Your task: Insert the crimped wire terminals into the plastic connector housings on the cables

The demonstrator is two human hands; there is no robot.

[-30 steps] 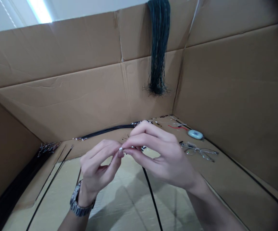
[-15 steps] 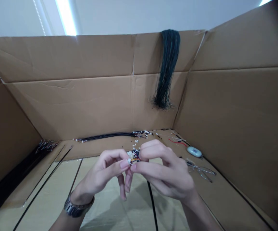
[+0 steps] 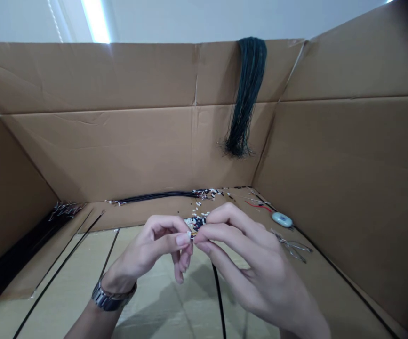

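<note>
Though tiny, white connector point(image 3: 189, 234) (with wires point(image 3: 194, 233)) between hands point(image 3: 149, 247) point(image 3: 256, 254)

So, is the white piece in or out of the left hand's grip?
In: the left hand pinches the white piece at its thumb tip, with a bit of yellow wire beside it.

The middle black cable point(image 3: 219, 301) runs off the bottom edge.
</note>
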